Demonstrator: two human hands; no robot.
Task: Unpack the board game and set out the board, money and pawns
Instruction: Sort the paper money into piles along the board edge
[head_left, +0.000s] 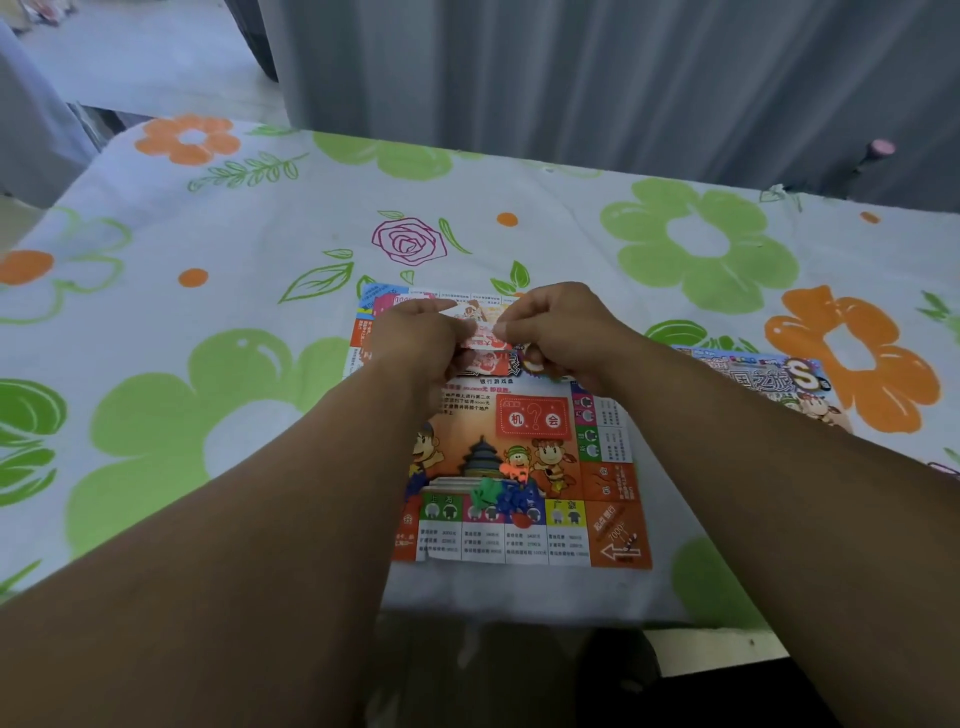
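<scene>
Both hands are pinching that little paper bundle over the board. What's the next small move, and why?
Likely open the paper bundle and lay it beside the board: left hand and right hand both pinch it, the board lies spread, pawns already out.

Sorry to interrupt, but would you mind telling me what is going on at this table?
A person is setting out a board game. The left hand and right hand pinch small pink-and-white paper slips, probably play money, above the colourful paper game board, unfolded on the floral tablecloth. Small green, orange and blue plastic pawns lie clustered near its near edge. The printed game packet lies to the right.
</scene>
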